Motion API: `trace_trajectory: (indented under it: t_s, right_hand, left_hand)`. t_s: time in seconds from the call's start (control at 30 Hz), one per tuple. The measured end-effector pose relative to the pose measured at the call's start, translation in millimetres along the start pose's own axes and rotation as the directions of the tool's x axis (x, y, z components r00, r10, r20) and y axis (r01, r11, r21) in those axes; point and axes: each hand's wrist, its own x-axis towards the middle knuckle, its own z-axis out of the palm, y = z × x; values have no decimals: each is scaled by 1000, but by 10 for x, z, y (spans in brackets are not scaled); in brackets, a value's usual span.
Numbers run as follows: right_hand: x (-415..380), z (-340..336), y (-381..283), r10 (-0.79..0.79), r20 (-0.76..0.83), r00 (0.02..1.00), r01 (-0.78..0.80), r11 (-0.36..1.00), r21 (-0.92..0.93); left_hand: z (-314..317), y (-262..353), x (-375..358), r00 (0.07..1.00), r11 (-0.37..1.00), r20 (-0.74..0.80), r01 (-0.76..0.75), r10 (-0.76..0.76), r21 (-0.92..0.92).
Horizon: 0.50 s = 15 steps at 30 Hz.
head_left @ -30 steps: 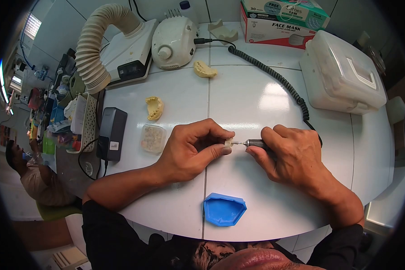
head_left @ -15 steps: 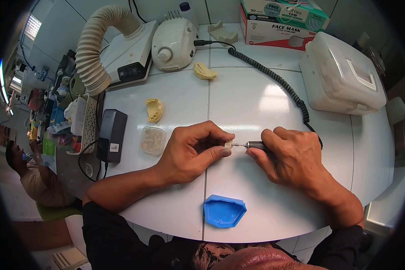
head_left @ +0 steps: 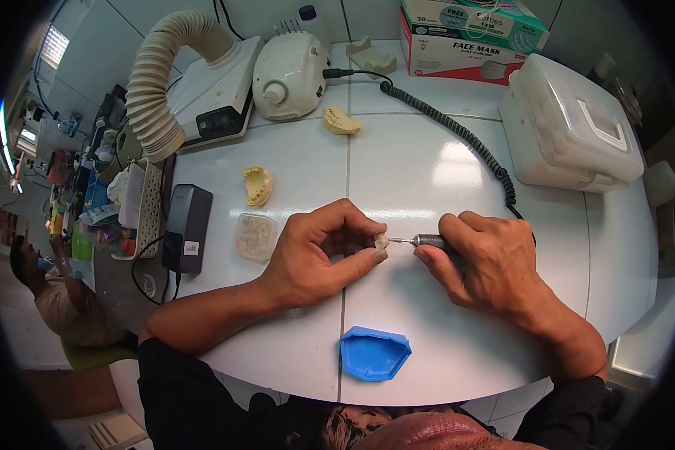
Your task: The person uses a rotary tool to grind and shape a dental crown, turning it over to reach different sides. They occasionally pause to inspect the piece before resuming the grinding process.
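Between the thumb and fingertips of my left hand (head_left: 319,251) is a small cream-coloured piece, tooth-like in look (head_left: 382,241); its exact kind is too small to make out. My right hand (head_left: 491,262) is wrapped round a dark-bodied rotary handpiece (head_left: 432,241), held level and pointing left. The handpiece's thin metal bur reaches the right side of the small piece and seems to touch it. A coiled black cord (head_left: 457,124) runs from behind my right hand to the white control unit (head_left: 291,75). Nearer my body lies a blue mould tray (head_left: 375,354).
Left of my left hand are a clear small box (head_left: 256,238) with pale bits, a yellow dental cast (head_left: 258,186) and a dark power box (head_left: 187,229). Another cast (head_left: 342,121), a hose (head_left: 154,82), a mask box (head_left: 465,52) and a white case (head_left: 570,124) stand farther back. A person sits far left.
My left fingers have turned the small piece slightly, so more of it shows. My right hand and the handpiece have shifted a touch to the right.
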Motion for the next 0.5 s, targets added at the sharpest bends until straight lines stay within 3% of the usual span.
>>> trace_trajectory:
  t_s: [0.5]
  right_hand:
    - [-8,-2,-28,-27,9,1000,27,999,-17]
  left_hand:
    - [-7,14,-6,1000,999,5,31,-31,-12]
